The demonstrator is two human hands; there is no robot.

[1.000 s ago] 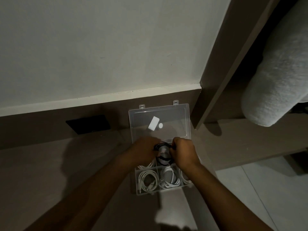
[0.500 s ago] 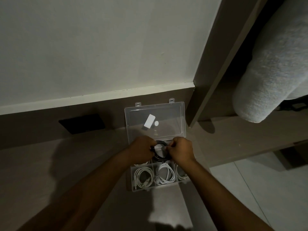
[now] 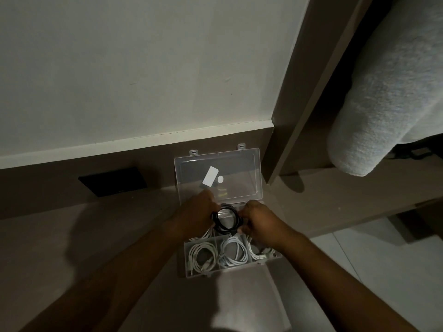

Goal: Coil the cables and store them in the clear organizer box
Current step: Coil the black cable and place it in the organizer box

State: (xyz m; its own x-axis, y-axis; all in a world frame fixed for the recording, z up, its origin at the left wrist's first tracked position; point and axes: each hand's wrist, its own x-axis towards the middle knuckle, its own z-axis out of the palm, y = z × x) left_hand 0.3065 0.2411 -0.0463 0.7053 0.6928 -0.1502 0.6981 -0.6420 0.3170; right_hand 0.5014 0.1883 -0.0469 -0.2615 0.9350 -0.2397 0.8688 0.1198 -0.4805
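Over the back row of a clear organizer box [image 3: 184,259] on a brown surface [image 3: 72,248], a left hand [image 3: 196,212] and right hand [image 3: 260,222] pinch opposite sides of a coiled black cable [image 3: 227,220], fingers closed on its loops. White coiled cables [image 3: 201,258] fill the front compartments; the lid [image 3: 257,173] stands open against the wall.

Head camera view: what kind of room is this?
Probably a room at home: a built-in wooden desk against a plain wall, a rolled grey blanket in a side shelf, tiled floor.
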